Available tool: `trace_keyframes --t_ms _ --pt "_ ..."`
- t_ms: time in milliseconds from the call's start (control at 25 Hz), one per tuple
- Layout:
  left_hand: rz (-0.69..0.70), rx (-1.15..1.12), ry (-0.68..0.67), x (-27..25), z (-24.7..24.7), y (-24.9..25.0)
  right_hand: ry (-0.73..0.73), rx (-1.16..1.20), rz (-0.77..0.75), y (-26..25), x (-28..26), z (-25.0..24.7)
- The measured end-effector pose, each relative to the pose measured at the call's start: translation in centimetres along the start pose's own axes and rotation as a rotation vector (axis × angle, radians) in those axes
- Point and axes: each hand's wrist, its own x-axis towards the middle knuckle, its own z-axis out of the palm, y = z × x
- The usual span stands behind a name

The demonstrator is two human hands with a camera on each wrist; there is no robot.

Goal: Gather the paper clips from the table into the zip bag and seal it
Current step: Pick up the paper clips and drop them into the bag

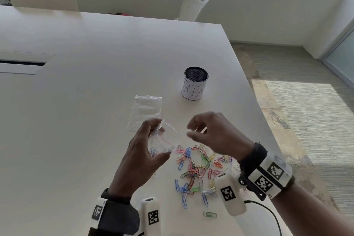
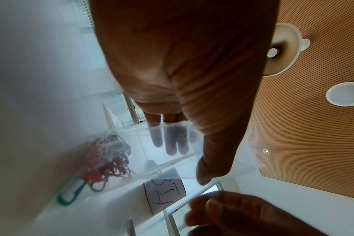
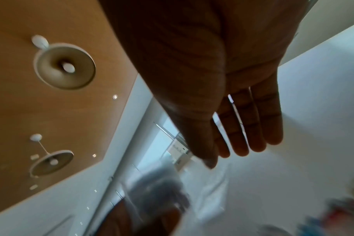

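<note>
My left hand grips a clear zip bag by its side and holds it above the table with its red-lined mouth gaping to the right. A few coloured paper clips lie bunched at the bag's bottom. In the left wrist view my fingers show through the plastic, with the thumb in front of it. My right hand hovers just right of the mouth, fingers straight and relaxed, holding nothing I can see. The loose pile of paper clips is spread on the table below and between my hands.
A second, empty zip bag lies flat just beyond my left hand. A black mesh cup with a paper label reading BIN stands farther back right. One green clip lies apart near me. The white table's right edge runs close to the pile.
</note>
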Motion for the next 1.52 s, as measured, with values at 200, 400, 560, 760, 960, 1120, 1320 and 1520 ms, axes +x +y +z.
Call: trace_keyframes --t_ms 200,400,560,760,960,1120,1320,1520 --pt "0.002 0.007 -0.003 -0.1 -0.1 0.1 -0.222 -0.154 -0.148 1.9 -0.5 4.3" --pt "0.006 0.006 0.001 -0.1 -0.2 0.2 -0.194 -0.235 -0.243 2.5 0.1 6.3" --pt "0.004 0.001 0.008 -0.1 -0.4 0.1 -0.167 -0.234 -0.254 2.8 0.1 5.5" --pt "0.006 0.005 0.003 -0.1 -0.3 0.2 -0.240 -0.294 -0.272 3.0 -0.6 5.0" --pt "0.018 0.004 0.001 0.1 -0.2 0.2 -0.258 -0.325 -0.240 2.9 -1.3 4.1" --pt "0.019 0.007 0.002 0.0 -0.1 0.2 -0.332 -0.435 -0.233 3.3 -2.1 3.5" --pt "0.017 0.003 -0.008 0.0 0.0 0.3 -0.240 -0.406 -0.262 3.2 -2.4 4.3" --pt "0.018 0.015 -0.001 -0.1 0.0 0.3 -0.146 -0.447 -0.294 3.0 -2.6 5.5"
